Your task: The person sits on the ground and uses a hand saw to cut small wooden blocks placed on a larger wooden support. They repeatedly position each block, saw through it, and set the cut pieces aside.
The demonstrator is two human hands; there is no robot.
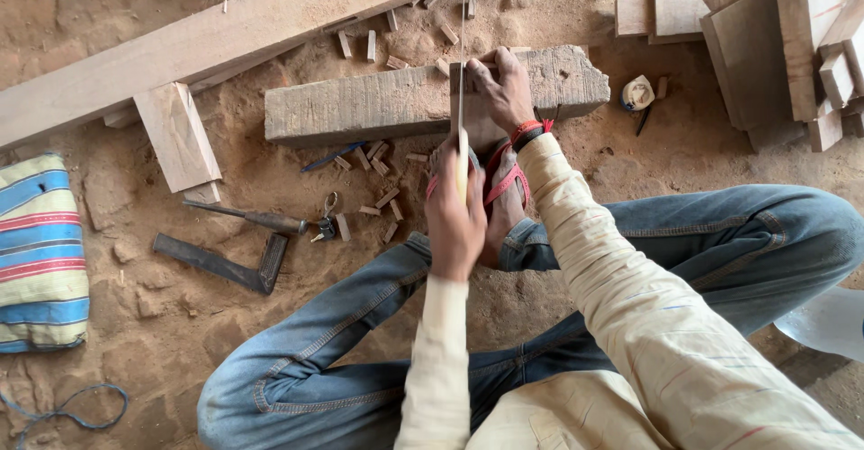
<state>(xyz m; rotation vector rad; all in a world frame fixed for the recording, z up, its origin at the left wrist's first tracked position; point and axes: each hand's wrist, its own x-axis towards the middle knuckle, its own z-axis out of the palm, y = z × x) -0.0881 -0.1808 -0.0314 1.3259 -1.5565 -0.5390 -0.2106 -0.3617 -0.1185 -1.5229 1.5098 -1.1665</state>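
Wood block [378, 103] lies flat on the dirt floor [126, 324], centre frame, long axis left-right, with a saw [462, 72] standing edge-on across its right part.

Left to right:
- Striped cloth [38, 252] at the left edge, blue cord [67, 409] below it.
- Long plank [225, 40] runs diagonally across the top left; a short board [177, 135] lies under it, tilted.
- Metal square [225, 265] on the floor, a chisel [247, 218] just above it, keys [326, 225] beside the chisel's tip.
- Small offcuts [378, 166] are scattered in front of and behind the block.
- Left hand [454, 220]: fingers closed around the saw handle, blade edge-on and thin in this view, rising over the block.
- Foot in a red sandal [504, 184] is pressed against the block's near side, just right of the blade.
- Right hand [499, 90]: palm down on top of the block, fingers spread and pressing flat, just beside the blade, not closed around anything. Red bands on that wrist.
- Small cream object [637, 93] lies past the block's right end; can't tell what it is.
- Stacked boards [765, 36] top right, well apart from the block.
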